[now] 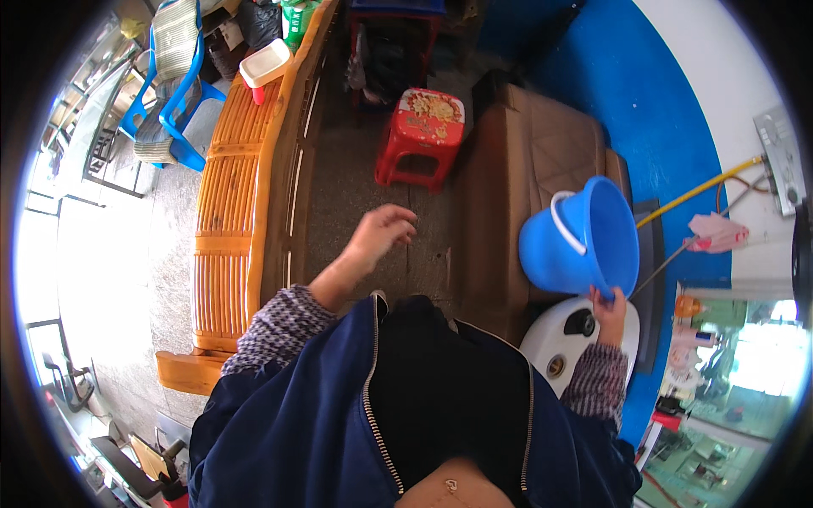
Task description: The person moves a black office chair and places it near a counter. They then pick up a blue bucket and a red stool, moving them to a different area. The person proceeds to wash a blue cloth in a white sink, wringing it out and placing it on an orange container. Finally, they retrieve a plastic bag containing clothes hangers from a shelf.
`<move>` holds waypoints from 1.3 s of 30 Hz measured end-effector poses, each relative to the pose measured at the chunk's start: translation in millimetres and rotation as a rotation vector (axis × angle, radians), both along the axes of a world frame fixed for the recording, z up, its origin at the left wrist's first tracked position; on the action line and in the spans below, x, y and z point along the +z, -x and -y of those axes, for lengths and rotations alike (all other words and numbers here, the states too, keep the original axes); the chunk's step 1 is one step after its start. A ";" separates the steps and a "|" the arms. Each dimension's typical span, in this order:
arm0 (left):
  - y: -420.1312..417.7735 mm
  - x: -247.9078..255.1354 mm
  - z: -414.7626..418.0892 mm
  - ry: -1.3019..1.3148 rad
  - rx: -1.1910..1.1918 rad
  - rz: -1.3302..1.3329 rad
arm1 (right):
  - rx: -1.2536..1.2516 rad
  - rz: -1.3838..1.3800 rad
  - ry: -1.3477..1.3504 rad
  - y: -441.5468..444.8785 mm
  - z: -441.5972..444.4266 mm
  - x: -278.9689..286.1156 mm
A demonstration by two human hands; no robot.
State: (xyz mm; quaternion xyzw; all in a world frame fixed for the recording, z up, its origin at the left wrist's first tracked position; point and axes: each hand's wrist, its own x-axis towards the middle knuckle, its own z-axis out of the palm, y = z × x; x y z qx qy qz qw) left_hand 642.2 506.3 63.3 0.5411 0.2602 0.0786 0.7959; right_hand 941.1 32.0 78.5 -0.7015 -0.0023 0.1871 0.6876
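A blue plastic bucket [552, 244] with a white handle is tipped on its side above a white basin-like fixture [540, 336], its mouth turned to the right. My right hand [610, 308] grips the bucket's rim at its near edge. My left hand [384, 232] hangs in the air over the dark floor, its fingers slightly curled and nothing visible in it. Beyond the left hand stands a red plastic stool [427, 136] with a patterned top. The bucket's inside is only partly visible.
To the left runs a slatted bamboo-like bench [228, 222] bearing a white tray [267, 63]. A brown padded seat [552, 133] is at the right, by the blue wall [667, 127]. A blue chair [171, 114] stands at the upper left. A yellow pole [698, 190] slants at the right.
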 end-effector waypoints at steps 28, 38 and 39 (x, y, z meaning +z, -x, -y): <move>-353.8 -436.7 -176.3 0.591 0.716 -0.295 | -0.029 -0.597 -0.681 -273.6 -424.0 -127.5; -416.0 -490.7 -192.8 1.102 1.064 0.499 | 0.011 -0.465 -0.463 -286.8 -444.5 -172.8; -416.1 -494.3 -196.6 1.070 1.110 0.516 | -0.002 -0.461 -0.440 -286.2 -447.3 -170.4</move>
